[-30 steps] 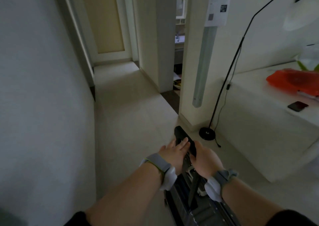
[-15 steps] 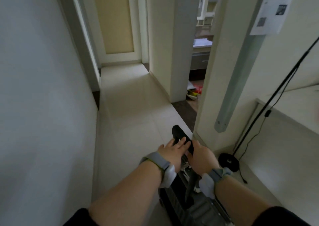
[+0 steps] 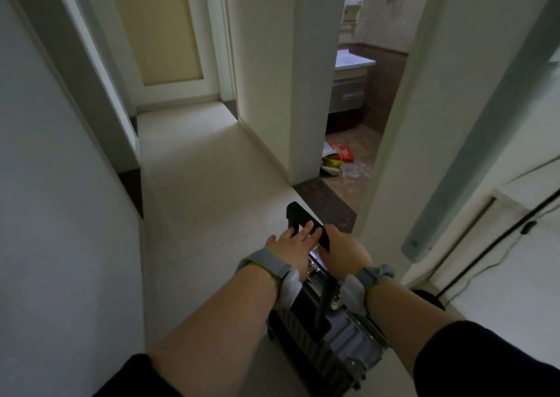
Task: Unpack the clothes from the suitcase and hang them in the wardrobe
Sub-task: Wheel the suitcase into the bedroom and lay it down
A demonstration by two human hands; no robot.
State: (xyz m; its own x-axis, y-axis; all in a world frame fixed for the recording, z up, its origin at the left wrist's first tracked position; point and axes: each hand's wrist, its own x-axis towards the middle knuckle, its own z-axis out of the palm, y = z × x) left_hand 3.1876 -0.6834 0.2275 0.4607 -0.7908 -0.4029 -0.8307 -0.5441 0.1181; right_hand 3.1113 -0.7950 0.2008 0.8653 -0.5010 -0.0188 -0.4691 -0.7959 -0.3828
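Observation:
A dark ribbed suitcase point(image 3: 339, 342) stands on the tiled floor just below my arms, closed, with its black telescopic handle point(image 3: 298, 213) pulled out. My left hand point(image 3: 289, 248) lies over the handle bar with the fingers stretched fairly straight on it. My right hand point(image 3: 342, 252) grips the right end of the bar, fingers curled round it. Both wrists wear grey bands. No clothes or wardrobe show in this view.
A narrow corridor runs ahead to a closed cream door point(image 3: 157, 30). A white wall point(image 3: 45, 199) is close on the left. On the right a doorway opens into a bathroom with a vanity point(image 3: 348, 84) and bags point(image 3: 336, 157) on the floor. A black lamp pole point(image 3: 497, 245) stands at right.
I have moved forward down the corridor with the suitcase; the bathroom doorway is nearer and the white table and lamp base have slid out at the right. Both hands stay on the handle.

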